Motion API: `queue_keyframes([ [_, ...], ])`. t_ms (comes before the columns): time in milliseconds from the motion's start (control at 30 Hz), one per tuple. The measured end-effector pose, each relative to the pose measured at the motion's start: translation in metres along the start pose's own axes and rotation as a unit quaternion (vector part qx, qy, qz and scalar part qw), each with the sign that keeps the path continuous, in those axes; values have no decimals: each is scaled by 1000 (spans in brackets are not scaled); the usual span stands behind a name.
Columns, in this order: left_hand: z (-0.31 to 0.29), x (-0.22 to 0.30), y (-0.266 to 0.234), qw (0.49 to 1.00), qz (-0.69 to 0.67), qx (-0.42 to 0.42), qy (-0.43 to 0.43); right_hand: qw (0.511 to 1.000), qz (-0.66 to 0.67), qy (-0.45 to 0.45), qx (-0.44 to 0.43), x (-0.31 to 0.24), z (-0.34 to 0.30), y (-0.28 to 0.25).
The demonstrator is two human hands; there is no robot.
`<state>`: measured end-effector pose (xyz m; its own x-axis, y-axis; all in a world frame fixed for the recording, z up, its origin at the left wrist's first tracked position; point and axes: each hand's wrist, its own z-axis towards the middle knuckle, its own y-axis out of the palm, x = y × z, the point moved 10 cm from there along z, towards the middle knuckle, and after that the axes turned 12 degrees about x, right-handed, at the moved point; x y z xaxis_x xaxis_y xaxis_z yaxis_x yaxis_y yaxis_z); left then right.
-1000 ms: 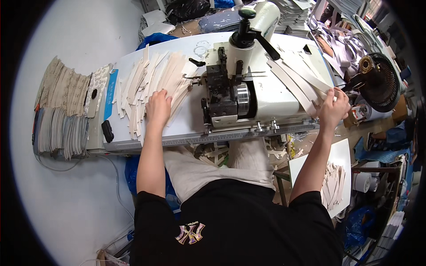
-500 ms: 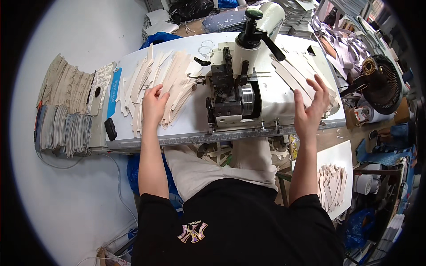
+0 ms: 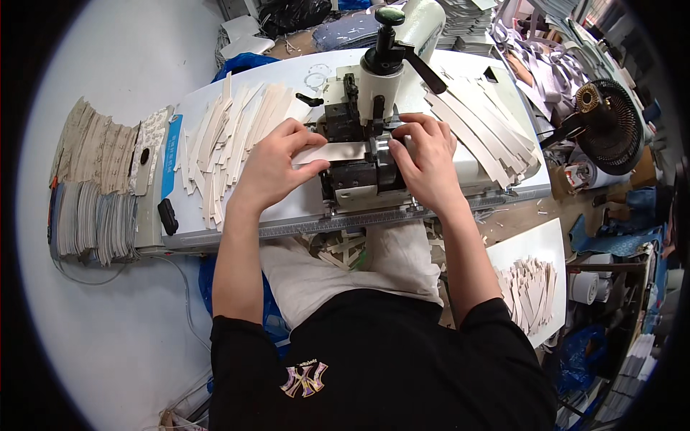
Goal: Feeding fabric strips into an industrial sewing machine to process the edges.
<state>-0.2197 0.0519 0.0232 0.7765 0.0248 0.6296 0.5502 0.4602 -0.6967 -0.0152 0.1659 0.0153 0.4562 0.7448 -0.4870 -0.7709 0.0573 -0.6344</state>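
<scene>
My left hand (image 3: pixel 269 167) pinches a pale, flat strip (image 3: pixel 338 151) between thumb and fingers. The strip reaches right into the dark working part of a bench machine (image 3: pixel 350 179), beside its metal wheel (image 3: pixel 386 159). At the machine's right side is my right hand (image 3: pixel 425 154), its fingers bent and the thumb apart from them, close to the wheel. No strip shows between these fingers. Left of the machine lies a loose pile of pale strips (image 3: pixel 215 140). More long strips (image 3: pixel 481 129) fan out over the machine's right side.
A black lever (image 3: pixel 424 68) juts from the machine's top. Stacked sheets (image 3: pixel 97 215) stand at the table's left end. A board with short strips (image 3: pixel 528 294) sits lower right. Beyond the table's right end is a black fan (image 3: pixel 607 126). A ruler edge (image 3: pixel 287 228) runs along the front.
Both hands have moved inward to the machine, the left from the strip pile and the right from the strips at right. The left hand now holds a strip at the machine. The view has shifted slightly.
</scene>
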Motion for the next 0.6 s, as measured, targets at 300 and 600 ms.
queue_keyframes([
  [300, 11, 18, 37, 999, 11, 28, 44, 992, -79, 20, 98, 38, 13, -62],
  [600, -11, -140, -11, 966, 148, 151, -146, 956, -162, 120, 213, 135, -13, -140],
])
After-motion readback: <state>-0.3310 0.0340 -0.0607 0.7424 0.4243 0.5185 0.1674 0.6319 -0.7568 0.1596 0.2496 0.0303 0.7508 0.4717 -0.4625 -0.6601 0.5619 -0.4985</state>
